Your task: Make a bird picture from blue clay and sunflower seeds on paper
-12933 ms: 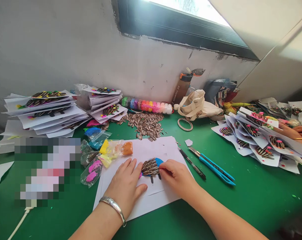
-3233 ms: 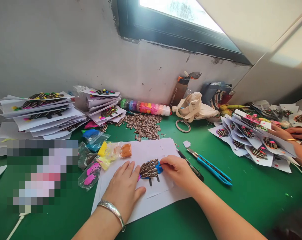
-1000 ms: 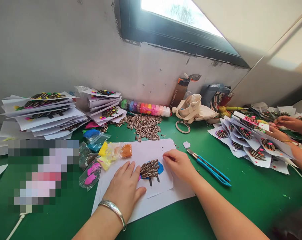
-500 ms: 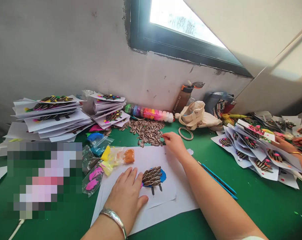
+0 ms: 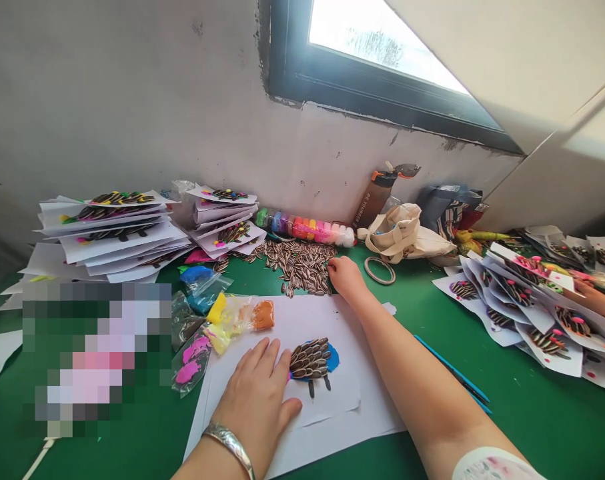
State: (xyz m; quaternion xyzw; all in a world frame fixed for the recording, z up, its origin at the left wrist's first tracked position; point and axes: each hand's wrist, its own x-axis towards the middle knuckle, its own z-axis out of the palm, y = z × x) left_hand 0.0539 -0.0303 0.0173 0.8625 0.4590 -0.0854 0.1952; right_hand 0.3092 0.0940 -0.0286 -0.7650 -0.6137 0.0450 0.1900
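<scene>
My left hand [image 5: 259, 387], with a silver bangle at the wrist, lies flat on white paper [image 5: 342, 427], fingers stretched out. Just right of it on the paper is a picture with overlapping striped seeds [image 5: 309, 360] on blue clay [image 5: 334, 359], a bit of pink at its left end and two dark legs below. My right hand [image 5: 346, 273] is at the right edge of a loose seed pile [image 5: 302, 263] on the green table, its fingers drawn together; whatever is between the fingertips is too small to make out.
Bags of yellow [image 5: 222, 327], orange, blue and pink clay lie left of the paper. Stacked seed pictures [image 5: 117, 240] stand back left, others [image 5: 522, 300] at right near another person's hand. A bottle [image 5: 375, 200], cloth bag [image 5: 407, 233], ring [image 5: 379, 271] and blue tools [image 5: 455, 373] are around.
The view has shifted a little, so everything sits slightly further right. My right hand's fingers look more curled in at the seed pile. My left hand still rests on the paper.
</scene>
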